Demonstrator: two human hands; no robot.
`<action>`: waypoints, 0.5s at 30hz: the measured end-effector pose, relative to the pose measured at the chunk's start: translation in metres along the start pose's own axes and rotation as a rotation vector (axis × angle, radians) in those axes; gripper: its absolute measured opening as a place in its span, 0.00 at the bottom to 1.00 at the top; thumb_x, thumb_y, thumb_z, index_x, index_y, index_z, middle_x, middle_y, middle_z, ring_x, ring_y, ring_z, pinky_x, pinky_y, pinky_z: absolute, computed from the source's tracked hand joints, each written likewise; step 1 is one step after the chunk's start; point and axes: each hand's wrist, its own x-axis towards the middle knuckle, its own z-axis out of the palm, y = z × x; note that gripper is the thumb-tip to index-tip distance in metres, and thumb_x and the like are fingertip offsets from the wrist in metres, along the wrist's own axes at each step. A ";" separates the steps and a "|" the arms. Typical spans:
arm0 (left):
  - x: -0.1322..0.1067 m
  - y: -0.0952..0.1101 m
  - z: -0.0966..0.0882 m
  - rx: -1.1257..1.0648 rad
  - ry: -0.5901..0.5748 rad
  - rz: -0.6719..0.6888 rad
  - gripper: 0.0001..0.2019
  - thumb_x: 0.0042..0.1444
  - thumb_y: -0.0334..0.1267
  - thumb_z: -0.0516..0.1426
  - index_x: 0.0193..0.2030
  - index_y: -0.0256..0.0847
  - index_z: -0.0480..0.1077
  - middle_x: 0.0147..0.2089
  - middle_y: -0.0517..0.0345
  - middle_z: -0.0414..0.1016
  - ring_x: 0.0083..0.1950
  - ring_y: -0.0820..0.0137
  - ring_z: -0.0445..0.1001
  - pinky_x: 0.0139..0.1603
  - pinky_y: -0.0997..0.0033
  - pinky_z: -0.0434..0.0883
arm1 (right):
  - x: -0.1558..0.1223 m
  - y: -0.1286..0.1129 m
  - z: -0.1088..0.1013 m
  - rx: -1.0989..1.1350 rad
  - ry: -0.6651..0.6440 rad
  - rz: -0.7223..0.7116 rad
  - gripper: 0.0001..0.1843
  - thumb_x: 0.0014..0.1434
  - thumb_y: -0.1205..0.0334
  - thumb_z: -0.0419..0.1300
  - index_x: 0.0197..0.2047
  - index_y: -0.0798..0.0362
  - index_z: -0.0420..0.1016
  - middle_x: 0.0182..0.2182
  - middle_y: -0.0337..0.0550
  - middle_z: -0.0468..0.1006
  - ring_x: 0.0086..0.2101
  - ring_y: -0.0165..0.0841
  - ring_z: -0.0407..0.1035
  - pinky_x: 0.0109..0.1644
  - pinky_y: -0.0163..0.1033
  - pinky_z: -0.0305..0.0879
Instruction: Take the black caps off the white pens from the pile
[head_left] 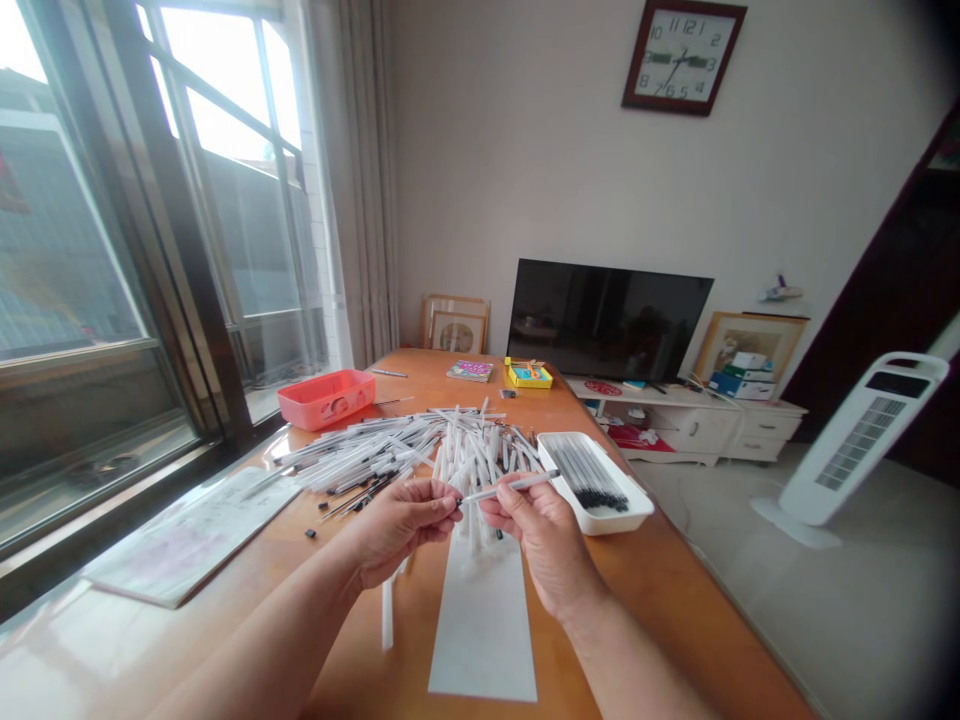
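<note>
My right hand (pixel 541 532) pinches a clear pen barrel (pixel 517 484) that points up to the right. My left hand (pixel 401 525) is closed in a pinch at the barrel's left end, where its fingertips meet; what it holds there is too small to make out. Both hands hover over a white paper strip (pixel 484 625) on the wooden table (pixel 675 590). Just beyond them lies a big heap of clear pen barrels (pixel 420 445). A white tray (pixel 596 482) of black refills sits to the right of my right hand.
A pink tray (pixel 327 397) stands at the table's left rear, an open booklet (pixel 191 535) at the left edge. Small boxes (pixel 529 375) lie at the far end. Beyond are a television (pixel 607 318), a low cabinet and a white tower fan (pixel 862 440).
</note>
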 end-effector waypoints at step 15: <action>0.018 -0.001 -0.059 0.799 0.547 0.235 0.13 0.49 0.42 0.61 0.39 0.39 0.78 0.31 0.57 0.78 0.34 0.64 0.74 0.35 0.70 0.65 | 0.005 0.004 -0.007 -0.058 0.073 -0.001 0.18 0.56 0.49 0.67 0.41 0.53 0.73 0.34 0.44 0.79 0.36 0.36 0.76 0.45 0.44 0.72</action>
